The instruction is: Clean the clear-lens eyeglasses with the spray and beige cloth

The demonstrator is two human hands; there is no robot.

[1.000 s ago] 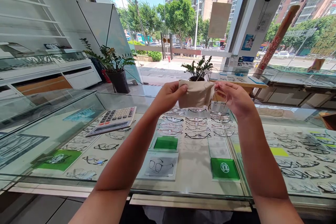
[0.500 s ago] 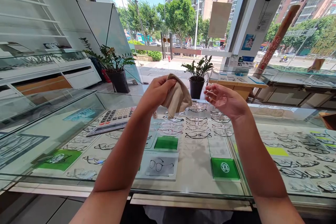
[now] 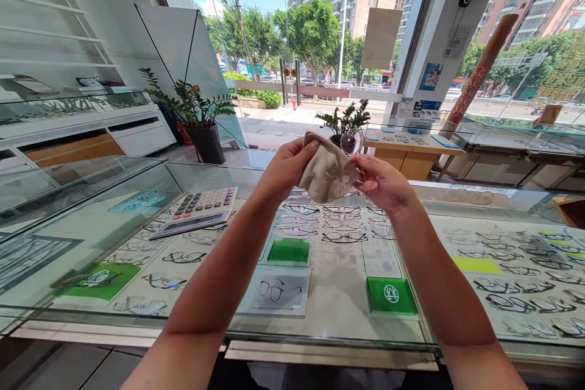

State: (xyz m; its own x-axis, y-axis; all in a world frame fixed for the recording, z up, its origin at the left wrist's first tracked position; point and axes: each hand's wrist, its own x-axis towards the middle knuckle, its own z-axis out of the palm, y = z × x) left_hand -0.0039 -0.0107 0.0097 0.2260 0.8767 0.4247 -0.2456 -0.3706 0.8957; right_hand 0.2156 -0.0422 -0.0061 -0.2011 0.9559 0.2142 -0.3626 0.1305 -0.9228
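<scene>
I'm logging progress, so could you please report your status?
Left hand: holding beige cloth. Right hand: thin-rimmed glasses, overlapping cloth. Calculator on glass counter, apart from hands.

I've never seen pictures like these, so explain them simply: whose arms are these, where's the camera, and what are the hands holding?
There's no machine here: these are a person's own bare arms, seen from a camera worn on their head, looking forward and down. The left hand pinches a beige cloth. The right hand, beside it, holds what look like thin-rimmed glasses; one round lens shows above the fingers, while the cloth and fingers hide much of the rest. Below is a glass counter with a large calculator on top. Under the glass lie rows of spectacle frames and some green cards.
</scene>
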